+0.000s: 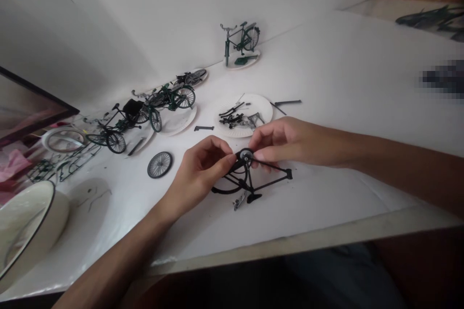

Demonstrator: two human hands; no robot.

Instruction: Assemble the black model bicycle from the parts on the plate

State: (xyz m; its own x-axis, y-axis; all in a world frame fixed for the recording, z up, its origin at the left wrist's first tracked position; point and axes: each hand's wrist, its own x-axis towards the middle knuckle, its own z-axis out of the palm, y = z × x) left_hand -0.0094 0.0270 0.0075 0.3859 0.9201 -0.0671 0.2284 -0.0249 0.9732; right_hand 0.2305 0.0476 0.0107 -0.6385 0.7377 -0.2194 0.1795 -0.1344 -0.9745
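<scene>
A black model bicycle frame [270, 184] lies over the white table, tilted on its side, with a rear wheel [226, 190] and a grey chainring [246, 155] on it. My left hand [205, 166] pinches the frame just left of the chainring, thumb on top. From the right, my right hand [273, 142] grips it beside the chainring, fingers partly behind the frame. A small black saddle [253, 198] and a silvery part [238, 201] show at the frame's near side. Just beyond my hands is a paper plate [266, 106] with loose black and grey bicycle parts.
A loose wheel [160, 164] lies left of my hands. Several built model bicycles [116, 133] stand at the back left, and a green one [241, 41] stands on a plate by the wall. An enamel basin [54, 207] sits at the left edge.
</scene>
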